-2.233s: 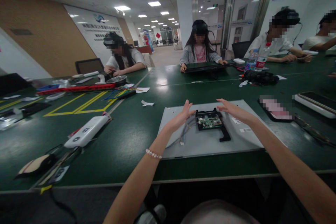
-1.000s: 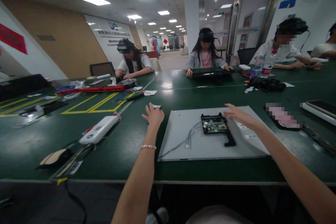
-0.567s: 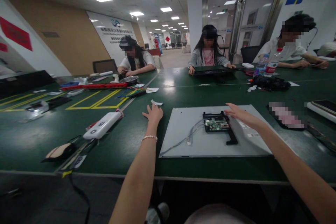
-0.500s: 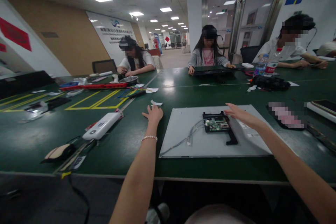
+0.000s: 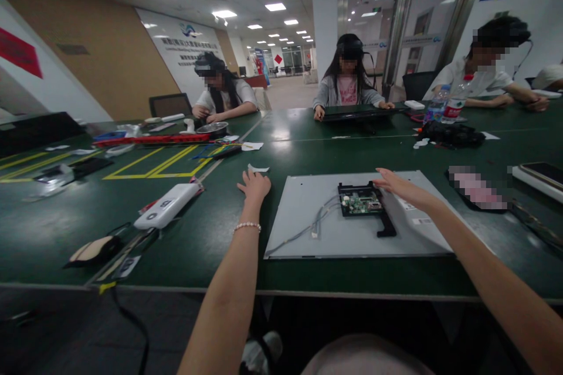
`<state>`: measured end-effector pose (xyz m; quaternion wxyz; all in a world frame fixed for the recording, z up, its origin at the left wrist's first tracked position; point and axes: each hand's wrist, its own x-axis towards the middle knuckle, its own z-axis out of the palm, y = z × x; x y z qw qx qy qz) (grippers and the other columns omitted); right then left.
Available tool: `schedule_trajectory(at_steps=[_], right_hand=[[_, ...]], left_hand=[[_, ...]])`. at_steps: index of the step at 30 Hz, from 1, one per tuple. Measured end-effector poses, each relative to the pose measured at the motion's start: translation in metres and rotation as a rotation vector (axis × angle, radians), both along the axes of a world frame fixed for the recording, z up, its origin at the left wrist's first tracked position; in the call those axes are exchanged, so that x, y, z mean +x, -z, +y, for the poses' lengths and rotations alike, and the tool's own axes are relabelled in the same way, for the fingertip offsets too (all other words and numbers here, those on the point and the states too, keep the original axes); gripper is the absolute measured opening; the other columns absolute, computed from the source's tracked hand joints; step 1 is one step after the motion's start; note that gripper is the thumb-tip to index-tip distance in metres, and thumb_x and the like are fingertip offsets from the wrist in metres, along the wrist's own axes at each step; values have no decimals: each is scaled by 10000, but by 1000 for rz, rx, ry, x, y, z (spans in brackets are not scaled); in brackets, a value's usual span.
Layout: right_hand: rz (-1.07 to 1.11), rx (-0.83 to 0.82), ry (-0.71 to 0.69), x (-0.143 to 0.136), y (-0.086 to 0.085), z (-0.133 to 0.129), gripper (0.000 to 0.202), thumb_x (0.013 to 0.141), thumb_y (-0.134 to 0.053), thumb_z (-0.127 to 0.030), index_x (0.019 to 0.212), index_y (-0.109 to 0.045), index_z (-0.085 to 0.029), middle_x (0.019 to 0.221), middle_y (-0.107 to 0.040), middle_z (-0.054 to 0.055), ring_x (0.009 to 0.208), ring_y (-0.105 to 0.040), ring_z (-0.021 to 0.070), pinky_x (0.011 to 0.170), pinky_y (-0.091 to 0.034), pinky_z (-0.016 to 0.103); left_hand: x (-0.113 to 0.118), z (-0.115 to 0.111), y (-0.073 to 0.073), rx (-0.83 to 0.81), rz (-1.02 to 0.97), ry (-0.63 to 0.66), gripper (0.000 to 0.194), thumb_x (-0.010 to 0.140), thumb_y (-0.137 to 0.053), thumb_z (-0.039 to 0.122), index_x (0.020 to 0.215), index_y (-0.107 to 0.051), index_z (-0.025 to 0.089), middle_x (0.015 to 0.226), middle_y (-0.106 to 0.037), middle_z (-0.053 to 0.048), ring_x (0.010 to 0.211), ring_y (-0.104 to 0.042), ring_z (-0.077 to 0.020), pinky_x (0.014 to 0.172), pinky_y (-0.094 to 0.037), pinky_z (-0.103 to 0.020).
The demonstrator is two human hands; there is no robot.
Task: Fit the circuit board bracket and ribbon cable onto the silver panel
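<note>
A pale grey panel (image 5: 294, 205) lies flat on the green table. Near its middle sits a black bracket (image 5: 387, 225) around a green circuit board (image 5: 363, 204), with thin grey cables (image 5: 303, 234) running toward the panel's lower left corner. My right hand (image 5: 402, 190) has its fingers stretched out at the bracket's upper right edge; whether it touches is unclear. To the left of the panel, my left hand (image 5: 255, 186) rests on the table with fingers spread and holds nothing. A small white paper strip (image 5: 258, 169) lies just beyond its fingertips.
On the left are a white power bank (image 5: 167, 206) and a beige pouch (image 5: 94, 251). A red strip (image 5: 153, 139) lies farther back. To the right are a dark-edged pink item (image 5: 477, 188), a phone (image 5: 543, 174) and bottles (image 5: 453, 106). Three people sit opposite.
The view has shifted slightly, so the table items appear a little higher and farther left. Both hands keep nearly the same places and poses.
</note>
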<state>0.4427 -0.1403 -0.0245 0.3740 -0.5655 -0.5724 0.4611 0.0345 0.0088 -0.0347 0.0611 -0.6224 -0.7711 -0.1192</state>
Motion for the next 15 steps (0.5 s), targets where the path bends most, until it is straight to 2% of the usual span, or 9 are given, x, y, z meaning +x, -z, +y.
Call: schedule_trajectory(at_steps=[10,12,15], right_hand=[[-22,-5,-13,3,-1,0,696,972,-268,-580,1519,-186,-157,1450,-469,139,1336,-441,221,1160,-267,368],[-30,6,-20,5,1,2,706,964,-281,-597,1521,-186,-173,1453,-468,129,1337,-439,225,1161,-268,375],[-50,7,-27,9,7,4,738,944,-310,-634,1523,-189,-192,1446,-478,122,1339,-436,235,1163,-261,393]], left_hand=[[5,0,1,42,12,8,454,897,-340,222,1249,-558,36,1379,-481,-244,1381,-276,-341,1049,-275,-635],[6,-1,-3,80,34,20,412,884,-360,200,1178,-605,48,1307,-538,-242,1327,-354,-341,1046,-266,-639],[10,-4,-13,176,67,-11,369,891,-357,201,1048,-664,68,1129,-636,-216,1137,-519,-326,1049,-224,-644]])
